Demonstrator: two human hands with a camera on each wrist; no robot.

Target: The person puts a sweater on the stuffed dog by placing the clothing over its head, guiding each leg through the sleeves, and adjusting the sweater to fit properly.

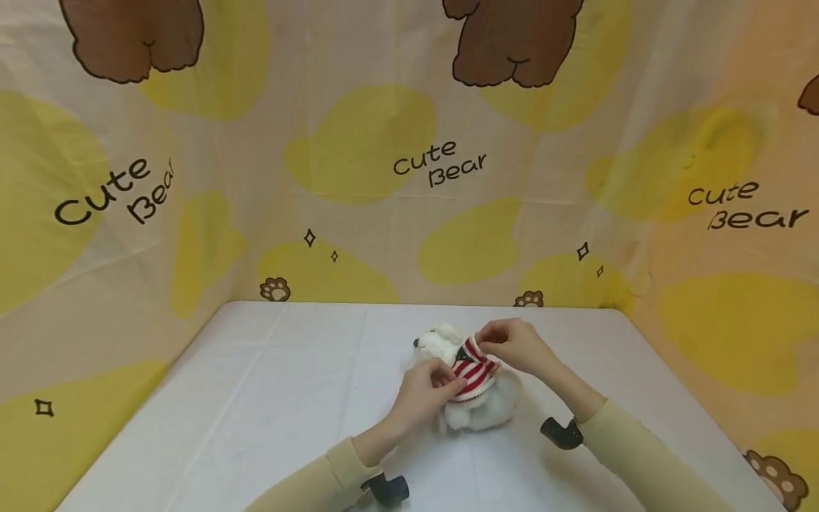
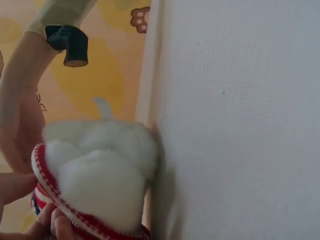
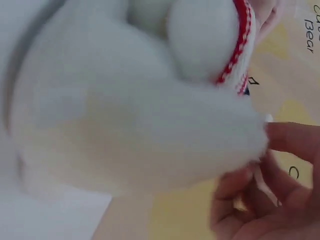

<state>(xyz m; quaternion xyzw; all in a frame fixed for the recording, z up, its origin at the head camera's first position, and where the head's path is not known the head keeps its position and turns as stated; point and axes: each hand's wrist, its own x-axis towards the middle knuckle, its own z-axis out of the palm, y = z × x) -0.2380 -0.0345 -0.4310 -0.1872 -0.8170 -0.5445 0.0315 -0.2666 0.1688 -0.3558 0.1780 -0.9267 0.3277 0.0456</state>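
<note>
A white plush animal (image 1: 483,412) with a dark nose lies on the table, wearing a red-and-white striped knit sweater (image 1: 473,380). With thumb and fingers, my left hand (image 1: 424,390) pinches the front of this sweater. The left wrist view shows those fingers (image 2: 47,220) at the hem (image 2: 75,216), below the white fluffy body (image 2: 102,182). My right hand (image 1: 517,347) pinches a raised striped edge near the plush's neck. In the right wrist view, its curled fingers (image 3: 232,187) meet at the tip of a white furry limb (image 3: 200,125), beside a thin pale strip.
The plush rests on a white-covered table (image 1: 301,384). A printed cloth (image 1: 358,142) with bears and lettering hangs behind and along both sides. Black curved camera mounts sit on the left wrist (image 1: 387,489) and right wrist (image 1: 561,432).
</note>
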